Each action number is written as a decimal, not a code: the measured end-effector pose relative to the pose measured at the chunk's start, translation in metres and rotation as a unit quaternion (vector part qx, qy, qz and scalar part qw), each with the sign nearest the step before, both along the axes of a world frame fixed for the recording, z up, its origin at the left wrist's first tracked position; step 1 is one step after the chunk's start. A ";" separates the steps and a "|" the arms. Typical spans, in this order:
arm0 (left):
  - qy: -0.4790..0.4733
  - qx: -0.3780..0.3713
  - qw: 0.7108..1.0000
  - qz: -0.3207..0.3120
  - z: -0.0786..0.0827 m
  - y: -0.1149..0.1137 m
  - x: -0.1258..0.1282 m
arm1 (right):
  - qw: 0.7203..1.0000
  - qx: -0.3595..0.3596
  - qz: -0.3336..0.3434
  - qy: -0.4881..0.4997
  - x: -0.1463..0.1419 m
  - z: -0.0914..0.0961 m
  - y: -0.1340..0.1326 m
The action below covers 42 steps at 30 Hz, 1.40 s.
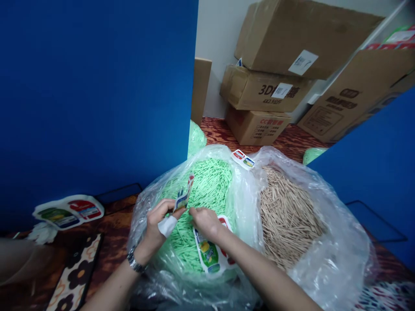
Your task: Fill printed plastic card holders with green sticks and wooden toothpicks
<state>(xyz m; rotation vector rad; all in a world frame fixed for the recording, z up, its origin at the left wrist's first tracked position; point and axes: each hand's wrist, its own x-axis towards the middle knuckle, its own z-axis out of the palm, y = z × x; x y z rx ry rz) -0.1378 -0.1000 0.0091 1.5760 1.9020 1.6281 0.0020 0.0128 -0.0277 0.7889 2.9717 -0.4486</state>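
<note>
L hand (159,220) pinches a small packet (183,195) above the green sticks (207,185) w/ R hand (205,221) fingertips closed just beside it, so feeding sticks in wants a steady, upright packet.

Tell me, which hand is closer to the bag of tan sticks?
Right. The right hand rests on the green sticks just beside the tan sticks; the left hand is farther left.
</note>
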 end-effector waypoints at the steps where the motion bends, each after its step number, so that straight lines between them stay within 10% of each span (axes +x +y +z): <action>1: 0.003 0.000 1.000 -0.001 0.000 -0.001 0.000 | 1.000 -0.004 0.002 0.008 0.001 0.003 0.002; 4: 0.008 0.000 1.000 -0.004 0.000 -0.001 0.000 | 0.985 -0.074 -0.017 0.156 0.008 0.028 0.013; 9: 0.010 0.000 0.999 -0.037 -0.003 0.002 0.005 | 0.794 -0.246 -0.115 0.543 0.018 0.090 0.014; 11: 0.011 0.000 0.998 -0.059 -0.006 0.004 0.009 | 0.764 -0.250 -0.107 0.585 0.018 0.103 0.008; 22: 0.000 -0.022 0.996 -0.084 -0.007 0.003 0.014 | 0.889 0.045 0.040 0.453 0.024 0.097 0.006; 27: -0.063 -0.055 0.993 -0.084 -0.011 0.006 0.014 | 0.882 -0.192 -0.040 0.429 0.030 0.076 0.029; 31: -0.222 -0.061 0.971 -0.066 -0.015 0.012 0.019 | 0.793 -0.377 -0.102 0.467 0.028 0.056 0.034; 42: -0.308 -0.017 0.950 -0.037 -0.005 0.023 0.022 | 0.815 -0.340 -0.109 0.457 0.038 0.051 0.025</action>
